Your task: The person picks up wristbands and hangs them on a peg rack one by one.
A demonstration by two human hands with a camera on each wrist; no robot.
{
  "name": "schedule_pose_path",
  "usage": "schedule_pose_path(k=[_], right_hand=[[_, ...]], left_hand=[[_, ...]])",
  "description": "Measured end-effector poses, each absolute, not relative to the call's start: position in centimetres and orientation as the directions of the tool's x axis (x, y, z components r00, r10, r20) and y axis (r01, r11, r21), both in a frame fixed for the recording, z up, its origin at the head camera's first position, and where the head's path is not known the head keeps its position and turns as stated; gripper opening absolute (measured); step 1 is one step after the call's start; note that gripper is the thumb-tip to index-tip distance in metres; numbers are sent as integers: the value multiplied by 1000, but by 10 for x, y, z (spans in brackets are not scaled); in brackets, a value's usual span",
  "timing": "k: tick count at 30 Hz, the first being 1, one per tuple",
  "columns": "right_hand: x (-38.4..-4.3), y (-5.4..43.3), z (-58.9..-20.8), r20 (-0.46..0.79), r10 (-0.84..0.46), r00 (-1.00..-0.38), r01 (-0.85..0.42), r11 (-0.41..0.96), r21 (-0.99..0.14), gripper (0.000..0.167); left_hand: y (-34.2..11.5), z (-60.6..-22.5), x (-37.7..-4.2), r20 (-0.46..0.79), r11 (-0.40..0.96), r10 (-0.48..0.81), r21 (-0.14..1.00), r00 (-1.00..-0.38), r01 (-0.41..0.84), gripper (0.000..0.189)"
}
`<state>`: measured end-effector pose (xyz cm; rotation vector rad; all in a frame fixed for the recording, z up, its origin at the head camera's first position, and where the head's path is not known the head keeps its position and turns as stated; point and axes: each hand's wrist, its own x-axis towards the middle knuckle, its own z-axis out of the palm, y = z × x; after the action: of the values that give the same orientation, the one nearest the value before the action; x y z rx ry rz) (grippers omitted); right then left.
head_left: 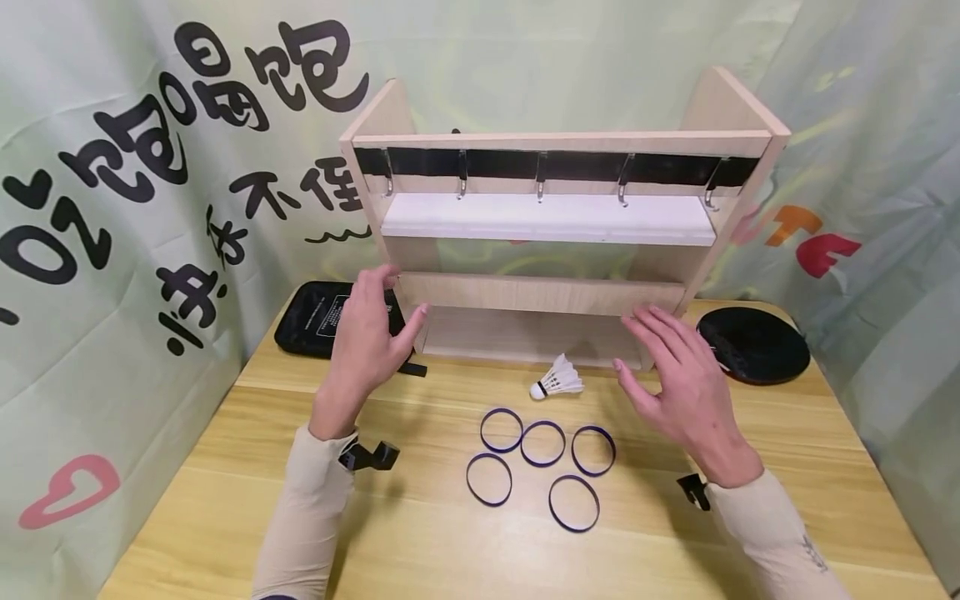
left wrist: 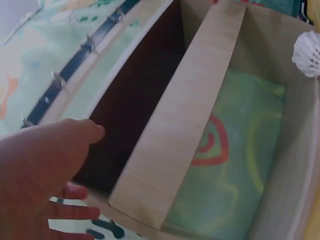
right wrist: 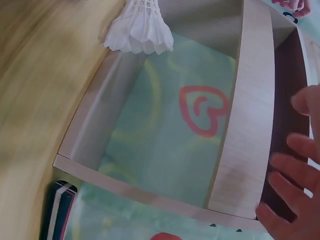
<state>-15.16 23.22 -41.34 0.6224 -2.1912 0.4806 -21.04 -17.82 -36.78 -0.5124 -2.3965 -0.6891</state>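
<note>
A pale wooden shelf rack [head_left: 540, 294] stands at the back of the table. My left hand [head_left: 367, 337] is at its lower left side, thumb apart from the fingers, above a black zip case [head_left: 311, 321]. At the lower right side is my right hand [head_left: 686, 392], fingers spread and slightly bent. Neither hand holds anything; whether fingertips touch the wood I cannot tell. A white shuttlecock [head_left: 558, 379] lies before the rack, also seen in the right wrist view [right wrist: 140, 27]. Several thin dark blue rings [head_left: 543, 443] lie flat between my forearms.
Several metal hooks [head_left: 540, 179] hang along a black strip [head_left: 585, 167] on the rack, above a white shelf board [head_left: 547, 218]. A table tennis bat [head_left: 753, 343] lies on the wooden table [head_left: 420, 533] at the right. Printed curtains [head_left: 150, 275] surround the table.
</note>
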Motion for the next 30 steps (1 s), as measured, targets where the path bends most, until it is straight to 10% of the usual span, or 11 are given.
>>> schedule_pose_path(k=[13,30], right_hand=[[-144,232,-441,659,-380,-649,-645,734,-213,18],[-132,228,-470,245,-398,-884,-467,772,-431,17]], left_hand=[[-186,-389,-234,499,625,5,675,-866,393,58],[-187,-412,-249,533,476,-99,767,-841,430,32]])
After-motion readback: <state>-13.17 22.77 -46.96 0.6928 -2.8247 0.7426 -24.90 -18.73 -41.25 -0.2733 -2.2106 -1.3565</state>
